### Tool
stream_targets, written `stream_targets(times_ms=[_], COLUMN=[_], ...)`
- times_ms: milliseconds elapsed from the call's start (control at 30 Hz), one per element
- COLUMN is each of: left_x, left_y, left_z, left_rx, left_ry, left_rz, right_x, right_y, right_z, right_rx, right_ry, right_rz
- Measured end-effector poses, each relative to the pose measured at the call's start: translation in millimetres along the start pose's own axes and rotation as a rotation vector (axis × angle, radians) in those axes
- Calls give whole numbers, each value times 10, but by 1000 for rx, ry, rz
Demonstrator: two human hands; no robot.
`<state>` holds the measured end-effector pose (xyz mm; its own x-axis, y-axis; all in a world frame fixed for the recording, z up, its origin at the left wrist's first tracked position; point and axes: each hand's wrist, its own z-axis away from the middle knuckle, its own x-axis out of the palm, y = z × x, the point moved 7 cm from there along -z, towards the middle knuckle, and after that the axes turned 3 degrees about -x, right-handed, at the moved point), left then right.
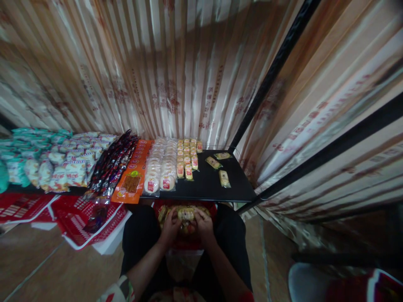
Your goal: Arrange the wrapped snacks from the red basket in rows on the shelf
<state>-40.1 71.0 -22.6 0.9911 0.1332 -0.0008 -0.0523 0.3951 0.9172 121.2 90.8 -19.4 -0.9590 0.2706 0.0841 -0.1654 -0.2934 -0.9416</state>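
Between my knees, both hands meet at a small yellow wrapped snack (186, 214). My left hand (171, 227) grips its left end, and my right hand (204, 226) has its right end. Below them a red basket (189, 243) holds more wrapped snacks, partly hidden by my hands. On the black shelf (208, 193) in front lie three loose packets of similar look: one packet (224, 178) near the front, another packet (213, 162) behind it, and a third packet (223, 155) at the back.
Leftward along the shelf come small yellow packs (188, 159), round white crackers (157, 167), an orange bag (134, 176), dark shiny packets (110, 163), white bags (74, 167) and teal bags (28, 147). Red baskets (85, 216) stand below left. A black post (270, 79) rises behind the shelf's right end.
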Motion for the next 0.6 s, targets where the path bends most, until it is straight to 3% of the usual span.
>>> stream_targets(times_ms=[300,433,600], left_x=[104,111,76], left_y=[102,237,430], left_z=[115,188,248], left_rx=[-60,5,64], left_ry=[73,87,96], left_rz=[214,173,65], right_x=[-97,-87,-59], right_y=[-148,-146,-273], right_z=[35,42,33], right_rx=[92,122,16], right_ry=[-6,-25,-43], right_rz=[-129,-93,-21])
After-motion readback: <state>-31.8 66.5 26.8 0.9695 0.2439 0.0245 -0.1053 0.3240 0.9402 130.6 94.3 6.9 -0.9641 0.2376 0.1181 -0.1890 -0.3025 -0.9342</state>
